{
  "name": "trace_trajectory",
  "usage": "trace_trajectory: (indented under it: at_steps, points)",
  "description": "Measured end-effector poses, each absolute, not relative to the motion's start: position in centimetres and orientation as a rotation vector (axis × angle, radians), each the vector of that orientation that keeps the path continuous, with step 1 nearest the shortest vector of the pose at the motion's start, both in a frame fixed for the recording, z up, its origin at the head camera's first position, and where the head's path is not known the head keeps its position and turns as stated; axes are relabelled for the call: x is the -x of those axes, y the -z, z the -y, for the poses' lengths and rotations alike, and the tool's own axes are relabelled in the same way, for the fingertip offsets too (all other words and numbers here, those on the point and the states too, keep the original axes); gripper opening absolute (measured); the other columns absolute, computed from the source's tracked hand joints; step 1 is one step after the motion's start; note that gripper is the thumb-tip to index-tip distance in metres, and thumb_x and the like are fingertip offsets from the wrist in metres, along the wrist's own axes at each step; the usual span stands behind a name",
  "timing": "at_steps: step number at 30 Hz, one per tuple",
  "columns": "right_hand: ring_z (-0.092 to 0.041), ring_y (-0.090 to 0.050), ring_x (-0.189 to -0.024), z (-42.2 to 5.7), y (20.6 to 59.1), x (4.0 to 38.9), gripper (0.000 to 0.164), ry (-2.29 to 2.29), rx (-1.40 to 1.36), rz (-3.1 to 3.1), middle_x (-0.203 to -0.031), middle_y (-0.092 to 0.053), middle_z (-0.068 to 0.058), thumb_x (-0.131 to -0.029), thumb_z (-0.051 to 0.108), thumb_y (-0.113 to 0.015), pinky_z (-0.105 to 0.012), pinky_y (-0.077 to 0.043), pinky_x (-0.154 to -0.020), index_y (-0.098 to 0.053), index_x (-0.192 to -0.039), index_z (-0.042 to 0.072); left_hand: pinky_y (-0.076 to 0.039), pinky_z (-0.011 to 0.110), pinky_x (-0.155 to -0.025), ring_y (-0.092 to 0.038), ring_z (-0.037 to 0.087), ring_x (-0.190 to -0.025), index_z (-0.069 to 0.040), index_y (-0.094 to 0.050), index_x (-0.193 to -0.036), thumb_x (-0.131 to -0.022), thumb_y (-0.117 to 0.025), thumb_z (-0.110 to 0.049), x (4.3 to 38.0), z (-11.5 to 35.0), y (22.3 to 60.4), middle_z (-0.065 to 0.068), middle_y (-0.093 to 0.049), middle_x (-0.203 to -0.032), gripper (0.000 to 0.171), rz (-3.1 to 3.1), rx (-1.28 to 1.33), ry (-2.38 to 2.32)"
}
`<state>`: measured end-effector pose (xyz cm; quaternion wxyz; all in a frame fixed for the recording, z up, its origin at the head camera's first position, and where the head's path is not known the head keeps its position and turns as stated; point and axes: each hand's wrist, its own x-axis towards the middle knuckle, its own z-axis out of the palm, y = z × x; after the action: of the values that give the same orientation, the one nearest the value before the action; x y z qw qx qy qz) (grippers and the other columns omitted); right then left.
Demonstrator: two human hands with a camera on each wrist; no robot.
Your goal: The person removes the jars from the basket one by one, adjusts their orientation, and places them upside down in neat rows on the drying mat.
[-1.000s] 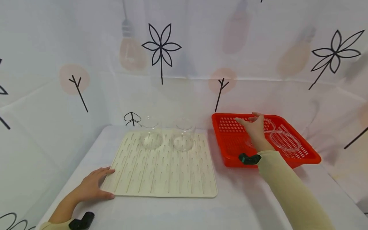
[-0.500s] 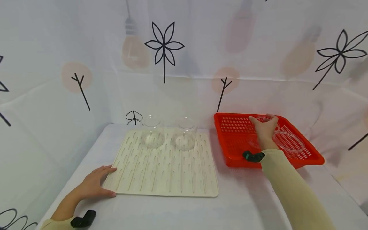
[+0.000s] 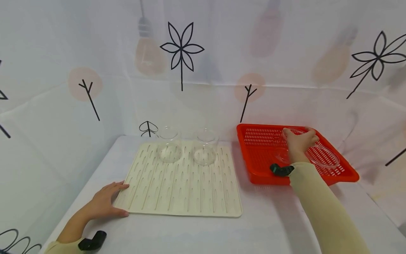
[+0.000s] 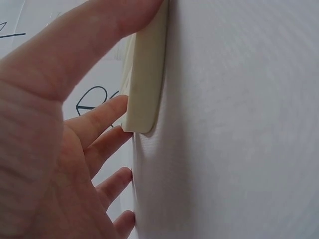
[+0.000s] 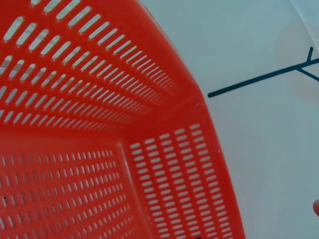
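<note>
My right hand (image 3: 299,141) reaches into the red basket (image 3: 253,178), thumb and fingers curled round the rim of a clear glass (image 3: 293,132). Two further clear glasses are in the basket: one (image 3: 323,156) to the right of the hand, the other (image 3: 280,155) partly hidden behind my wrist. Two clear glasses, a left one (image 3: 169,152) and a right one (image 3: 204,155), stand at the back of the cream ridged mat (image 3: 177,197). My left hand (image 3: 103,201) touches the mat's front left corner, its fingers spread and fairly straight. The right wrist view shows mostly basket wall and one fingertip.
A white cloth (image 3: 196,234) covers the table. Behind it hangs a patterned white curtain (image 3: 209,102), close to the basket's back rim. The slotted basket walls rise well above the table at the right.
My right hand has shifted right inside the basket, and its fingers have curled round a glass there. The left hand stays at the mat corner. The head view has moved slightly.
</note>
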<state>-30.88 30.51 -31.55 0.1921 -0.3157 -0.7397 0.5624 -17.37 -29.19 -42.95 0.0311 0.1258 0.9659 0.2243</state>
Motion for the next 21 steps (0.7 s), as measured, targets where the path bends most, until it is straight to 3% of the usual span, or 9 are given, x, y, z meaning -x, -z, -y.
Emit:
trace_trajectory:
  at_steps: [7, 14, 21]
  points:
    - [-0.022, -0.016, -0.134, -30.70, 31.92, 31.01, 0.083, -1.588, 0.955, 2.086, -0.147, -0.011, -0.007, -0.082, 0.044, -0.065, -0.034, -0.028, -0.106, -0.016, -0.145, 0.019, -0.026, 0.067, -0.093, -0.030, 0.051, -0.123, -0.004, -0.053, -0.128, -0.052, -0.081, -0.058, 17.45, 29.31, 42.90, 0.026, -0.043, -0.135, 0.097, -2.972, -0.398, -0.699]
    - [-0.026, -0.013, -0.135, -30.98, 31.84, 30.67, 0.087, -1.654, 0.903, 2.202, -0.150, -0.009, -0.009, -0.084, 0.048, -0.061, -0.044, -0.025, -0.106, -0.005, -0.145, 0.021, -0.026, 0.067, -0.093, -0.030, 0.050, -0.123, -0.004, -0.053, -0.128, -0.053, -0.081, -0.058, 17.40, 29.15, 42.76, 0.026, -0.043, -0.135, 0.097, -2.974, -0.385, -0.683]
    - [-0.037, 0.000, -0.137, -31.23, 31.92, 30.27, 0.107, -1.782, 0.810, 2.426, -0.151, 0.017, -0.016, -0.083, 0.057, -0.057, -0.056, -0.015, -0.108, 0.022, -0.144, 0.016, -0.027, 0.067, -0.093, -0.031, 0.051, -0.123, -0.003, -0.053, -0.128, -0.053, -0.082, -0.056, 17.38, 29.07, 42.62, 0.026, -0.043, -0.135, 0.096, -2.969, -0.392, -0.692]
